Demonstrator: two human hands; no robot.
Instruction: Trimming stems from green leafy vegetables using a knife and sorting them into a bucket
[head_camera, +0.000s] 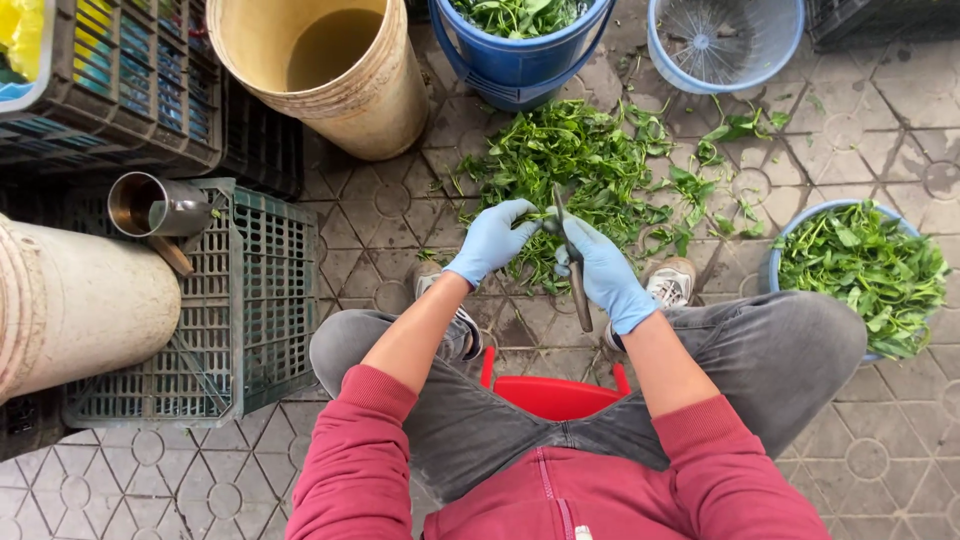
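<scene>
The floor (880, 130) is made of grey stone tiles with round shapes pressed into them. It carries everything here.

On the left edge lies a big, smooth, cream barrel (70, 300) on its side. Under it sits a green plastic crate (260, 290) with a grid of small holes. A shiny metal cup (150, 205) with a wooden handle rests on the crate.

At the top edge stands a tall tan bucket (340, 70), round and ribbed near its rim. Beside it is a blue plastic tub (520, 50) full of leaves. Near the top right corner is a light blue round basket (725, 40) with thin slits.

At the right edge sits a blue bowl (785, 240) heaped with green leaves.

In the middle of the floor, just past the shoes, lies a loose pile of leafy greens (570, 160), soft and crinkly.

The person sits on a red plastic stool (550, 395), with grey trousers and red sleeves.

Both hands wear thin blue rubber gloves. The left hand (490, 240) has its fingers pinched on a small green stem (545, 222), held above the pile. The right hand (605, 270) is closed around a knife (575, 265). The knife is thin, dark and long, and its blade points up toward the stem.
</scene>
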